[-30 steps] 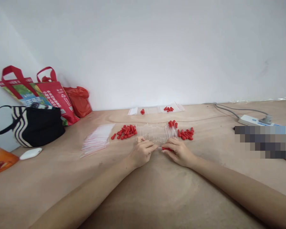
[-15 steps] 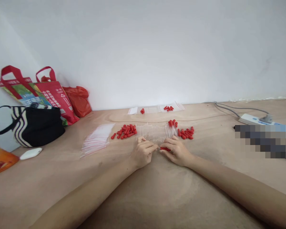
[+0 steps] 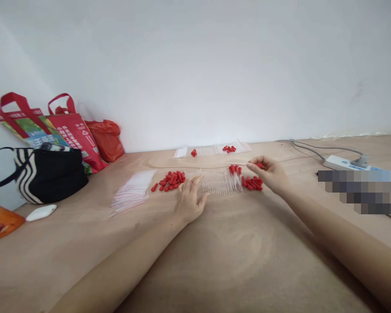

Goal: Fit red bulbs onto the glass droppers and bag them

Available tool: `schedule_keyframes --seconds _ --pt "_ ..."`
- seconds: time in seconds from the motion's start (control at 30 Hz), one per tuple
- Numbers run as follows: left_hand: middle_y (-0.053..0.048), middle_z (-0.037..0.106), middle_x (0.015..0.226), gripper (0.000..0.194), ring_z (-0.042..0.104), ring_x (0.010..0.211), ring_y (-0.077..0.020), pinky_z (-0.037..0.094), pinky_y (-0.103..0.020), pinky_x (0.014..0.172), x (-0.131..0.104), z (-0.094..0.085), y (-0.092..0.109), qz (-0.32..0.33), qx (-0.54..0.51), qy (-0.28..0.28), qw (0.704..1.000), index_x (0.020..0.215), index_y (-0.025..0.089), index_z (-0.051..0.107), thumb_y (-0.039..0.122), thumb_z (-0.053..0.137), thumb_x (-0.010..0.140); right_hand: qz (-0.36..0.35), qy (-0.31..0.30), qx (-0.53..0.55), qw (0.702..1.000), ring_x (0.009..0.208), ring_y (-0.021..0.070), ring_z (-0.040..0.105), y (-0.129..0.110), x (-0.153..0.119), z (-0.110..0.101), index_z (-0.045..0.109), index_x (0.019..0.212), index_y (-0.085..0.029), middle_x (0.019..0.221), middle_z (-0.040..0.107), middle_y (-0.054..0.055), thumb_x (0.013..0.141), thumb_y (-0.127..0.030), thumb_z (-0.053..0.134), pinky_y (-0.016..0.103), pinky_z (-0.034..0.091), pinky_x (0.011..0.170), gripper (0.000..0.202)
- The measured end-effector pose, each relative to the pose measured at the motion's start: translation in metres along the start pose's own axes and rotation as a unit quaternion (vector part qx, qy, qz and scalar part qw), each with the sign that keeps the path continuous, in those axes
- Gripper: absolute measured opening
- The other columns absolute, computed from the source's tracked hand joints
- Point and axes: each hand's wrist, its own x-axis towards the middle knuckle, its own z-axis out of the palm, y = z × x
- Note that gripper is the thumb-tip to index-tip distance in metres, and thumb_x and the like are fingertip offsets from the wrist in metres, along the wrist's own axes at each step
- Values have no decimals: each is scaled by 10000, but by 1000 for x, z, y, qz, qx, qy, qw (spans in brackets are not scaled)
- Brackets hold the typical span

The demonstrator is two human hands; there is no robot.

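Raised above the right end of the tube row, my right hand (image 3: 270, 174) pinches a thin glass tube (image 3: 236, 164) with a red rubber bulb (image 3: 259, 165) on its end. My left hand (image 3: 189, 201) rests at the left part of the row of clear glass tubes (image 3: 215, 181), its fingers apart. Loose red bulbs (image 3: 172, 180) lie in a pile left of the row, and another pile (image 3: 254, 183) lies to its right. Several tubes with red bulbs (image 3: 235, 169) lie on the row's right end.
Clear zip bags (image 3: 130, 191) are stacked at the left. Filled bags (image 3: 208, 150) lie by the wall. Shopping bags (image 3: 74, 134), a black bag (image 3: 55, 174) and a white case (image 3: 41, 212) stand far left. At the right is a power strip (image 3: 337, 162).
My right hand has moved up and right, away from my left hand, carrying the tube with the red bulb. My left hand has opened and shifted slightly left onto the tubes.
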Motion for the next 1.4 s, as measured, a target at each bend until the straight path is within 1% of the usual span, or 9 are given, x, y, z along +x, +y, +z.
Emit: schedule_keyframes --seconds 0.17,0.3,0.47,0.63,0.83,0.93,1.03,1.17,1.4 --pt "-97 448 1130 423 420 1046 -227 278 -392 888 1 1 0 -4 0 -55 999 1164 203 368 233 495 762 107 34 55 992 659 114 527 13 33 -24 551 756 -185 737 570 25 688 -490 534 226 424 572 313" --pt "-97 446 1126 388 437 1026 -228 282 -406 880 1 0 0 -16 0 -66 998 1131 205 408 232 502 755 157 -16 13 987 600 103 512 13 53 -26 553 865 -170 670 562 16 675 -295 570 214 413 544 229" --pt "-85 456 1108 345 434 1034 -235 291 -404 867 0 0 0 -16 7 -78 997 1090 199 451 228 511 752 232 -132 -93 959 552 103 511 20 61 -2 535 732 -155 576 556 -5 594 -143 603 206 394 504 155" --pt "-83 461 1090 316 433 1027 -235 288 -415 863 0 1 0 -14 12 -88 996 1060 198 475 231 520 749 246 -137 -135 950 560 104 506 34 60 19 514 763 -149 644 556 -2 561 -205 650 204 385 474 249" --pt "-81 466 1089 290 433 1027 -233 289 -414 866 0 3 -1 -16 12 -95 995 1034 199 492 239 527 749 212 -130 -191 950 545 94 517 40 57 30 497 872 -154 741 577 18 592 -319 645 194 376 440 357" --pt "-80 464 1088 274 434 1022 -232 286 -417 870 -1 3 -1 -17 14 -94 995 1021 199 501 240 525 751 187 -150 -202 950 523 86 517 40 53 32 516 855 -172 768 592 20 631 -363 609 189 367 425 309" --pt "-79 464 1086 265 438 1014 -232 287 -420 869 -1 2 -1 -18 12 -94 995 1010 201 510 237 528 747 205 -125 -251 938 512 95 525 42 54 27 537 858 -173 807 609 41 659 -403 571 200 355 413 306" --pt "-81 462 1093 259 436 1016 -236 284 -430 870 -1 3 -2 -20 11 -96 995 997 205 520 232 534 740 255 -123 -297 912 469 113 519 46 57 14 593 750 -141 686 620 70 683 -358 546 217 335 403 231" --pt "-81 470 1082 237 441 1004 -238 283 -435 855 -1 2 0 -27 19 -96 995 974 209 537 242 537 740 301 -218 -240 897 360 102 479 41 49 13 633 630 -141 476 595 31 622 -216 583 208 356 365 90"
